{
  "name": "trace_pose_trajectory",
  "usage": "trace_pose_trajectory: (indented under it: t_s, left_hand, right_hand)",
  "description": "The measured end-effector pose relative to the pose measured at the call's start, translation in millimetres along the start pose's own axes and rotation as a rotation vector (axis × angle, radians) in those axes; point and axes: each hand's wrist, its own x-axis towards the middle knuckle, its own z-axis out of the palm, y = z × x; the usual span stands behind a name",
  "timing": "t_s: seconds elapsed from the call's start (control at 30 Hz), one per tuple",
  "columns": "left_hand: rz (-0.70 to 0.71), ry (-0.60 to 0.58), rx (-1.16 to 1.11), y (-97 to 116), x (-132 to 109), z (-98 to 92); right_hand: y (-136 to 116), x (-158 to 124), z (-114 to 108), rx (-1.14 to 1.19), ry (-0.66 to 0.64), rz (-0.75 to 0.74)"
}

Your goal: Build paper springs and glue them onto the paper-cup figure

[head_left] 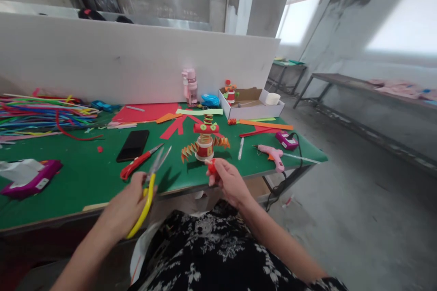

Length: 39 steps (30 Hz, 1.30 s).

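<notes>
My left hand (128,207) is closed on yellow-handled scissors (147,207), whose blades are parted and point away from me over the table edge. Between the fingertips of my right hand (229,181) is a small red piece (212,166); its exact kind is not clear. Just beyond that hand stands a paper figure (205,149) with a red and white cup body, folded orange arms, a red roll with green eyes and a folded strip on top. A red-handled utility knife or cutter (138,163) lies beside the scissors, near a black phone (133,145).
A pink glue gun (273,154) with its cord lies at the right. Behind are a pink bottle (191,87), a white box (252,110) with another figure, and red paper (146,113). Pipe cleaners (44,116) heap at the left, near a purple tissue pack (36,179).
</notes>
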Motion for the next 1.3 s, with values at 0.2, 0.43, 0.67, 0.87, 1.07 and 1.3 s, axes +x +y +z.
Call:
trace_pose_trajectory:
  t_s: [0.2, 0.43, 0.67, 0.87, 1.07, 1.3]
  left_hand:
    - [-0.086, -0.062, 0.616, 11.3, 34.1, 6.3]
    - [0.083, 0.012, 0.693, -1.2, 39.8, 13.7]
    - [0.763, 0.263, 0.251, 45.6, 15.6, 19.5]
    - [1.043, 0.160, 0.310, 73.9, 9.2, 28.2]
    - [1.099, 0.122, 0.259, 73.1, 12.4, 28.1]
    - [0.965, 0.293, 0.003, 67.8, 9.6, 45.1]
  right_hand:
    - [8.1, -17.5, -5.1, 0.278, -0.089, 0.175]
    - [12.7, -18.5, -8.1, 0.250, -0.080, 0.155]
    - [10.2, -25.1, 2.4, 0.054, -0.109, 0.192]
    - [11.5, -28.1, 7.4, 0.042, -0.177, 0.285]
    - [10.3, -30.0, 9.8, 0.032, -0.188, 0.300]
    - [10.0, -32.3, 14.4, -0.072, -0.178, 0.111]
